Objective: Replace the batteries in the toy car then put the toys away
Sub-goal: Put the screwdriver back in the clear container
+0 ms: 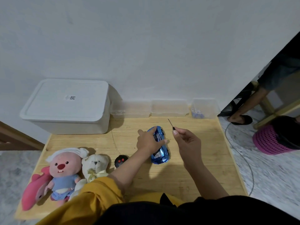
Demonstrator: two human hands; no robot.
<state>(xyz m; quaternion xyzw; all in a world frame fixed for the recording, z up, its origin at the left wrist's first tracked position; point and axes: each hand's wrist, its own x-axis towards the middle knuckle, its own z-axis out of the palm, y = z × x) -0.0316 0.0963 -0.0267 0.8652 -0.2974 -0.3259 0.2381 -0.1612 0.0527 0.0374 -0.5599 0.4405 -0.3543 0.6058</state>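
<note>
A shiny blue toy car [159,153] lies on the wooden table [203,168], its nose towards me. My left hand [148,142] grips the car across its middle. To the right of the car, my right hand [186,140] pinches a thin screwdriver [170,123] whose tip points up and away. A black remote control [121,160] with red buttons lies left of the car. A pink plush doll [64,172], a white teddy bear [95,166] and a pink plush fish [34,187] sit at the table's left front.
A large white lidded bin [68,106] stands at the back left. Along the wall are a clear lid or tray [131,108], a clear box [169,108] and a small clear box [204,108] with blue batteries inside. A pink basket [272,140] and another person's foot [240,118] are on the floor at right.
</note>
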